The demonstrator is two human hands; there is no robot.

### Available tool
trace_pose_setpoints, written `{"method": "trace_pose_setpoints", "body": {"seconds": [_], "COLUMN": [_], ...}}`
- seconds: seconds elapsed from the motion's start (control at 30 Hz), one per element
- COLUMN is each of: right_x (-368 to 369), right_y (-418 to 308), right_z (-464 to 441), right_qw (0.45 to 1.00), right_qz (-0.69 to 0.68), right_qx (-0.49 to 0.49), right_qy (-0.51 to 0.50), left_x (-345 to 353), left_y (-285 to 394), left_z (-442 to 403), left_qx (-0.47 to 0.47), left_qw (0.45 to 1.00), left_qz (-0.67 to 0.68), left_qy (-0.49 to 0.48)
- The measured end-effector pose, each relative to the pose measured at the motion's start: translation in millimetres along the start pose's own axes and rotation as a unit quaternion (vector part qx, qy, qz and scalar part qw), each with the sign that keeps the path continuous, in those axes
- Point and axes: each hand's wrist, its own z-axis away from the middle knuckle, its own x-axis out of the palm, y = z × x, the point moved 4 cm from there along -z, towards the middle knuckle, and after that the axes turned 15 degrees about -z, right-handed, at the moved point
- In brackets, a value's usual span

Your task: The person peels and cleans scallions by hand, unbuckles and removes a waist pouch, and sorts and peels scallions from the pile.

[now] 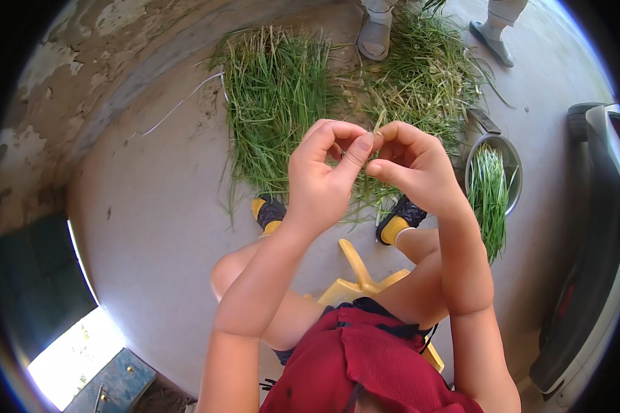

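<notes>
Both hands are raised close together in front of me. My left hand [329, 168] has its thumb and index finger pinched on a thin green stalk [378, 124]. Fingers of my right hand [417, 165] curl at the same stalk from the other side, the index fingertip at it and the thumb a little lower and apart. Beyond and below the hands, long green stalks [275, 103] lie in a wide pile on the left. A looser, paler pile [427, 76] is on the right.
A metal bowl [516, 165] with trimmed green stalks [488, 189] stands at the right, a blade-like tool [484, 120] by its rim. Another person's slippered feet [374, 38] are at the top. A yellow stool [355, 265] is under me; a vehicle [592, 255] is far right.
</notes>
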Motion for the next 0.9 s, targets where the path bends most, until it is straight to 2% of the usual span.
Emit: {"method": "trace_pose_setpoints", "body": {"seconds": [0.1, 0.33, 0.43, 0.53, 0.63, 0.77, 0.9], "right_x": [1, 3, 3, 0, 0, 0, -1], "right_y": [6, 1, -1, -3, -3, -2, -2], "right_z": [-2, -1, 0, 1, 2, 1, 0], "right_qw": [0.999, 0.998, 0.996, 0.994, 0.994, 0.993, 0.994], "right_qz": [0.035, 0.005, 0.011, 0.026, 0.025, 0.015, 0.014], "right_qx": [0.013, 0.060, 0.088, 0.102, 0.109, 0.116, 0.110], "right_qy": [0.016, -0.015, -0.018, -0.019, -0.019, -0.027, -0.024], "left_x": [0, -1, -2, -7, -12, -15, -10], "left_y": [-4, 3, -1, 2, 4, -2, 2], "left_z": [-1, 2, 1, -1, -3, -7, -8], "left_qx": [-0.016, -0.052, -0.023, 0.060, 0.035, -0.033, -0.077], "left_qw": [0.999, 0.994, 0.999, 0.997, 0.998, 0.980, 0.974], "left_qz": [0.026, 0.097, 0.044, -0.033, 0.018, 0.193, 0.212], "left_qy": [0.010, -0.008, -0.001, 0.042, 0.039, 0.040, -0.020]}}
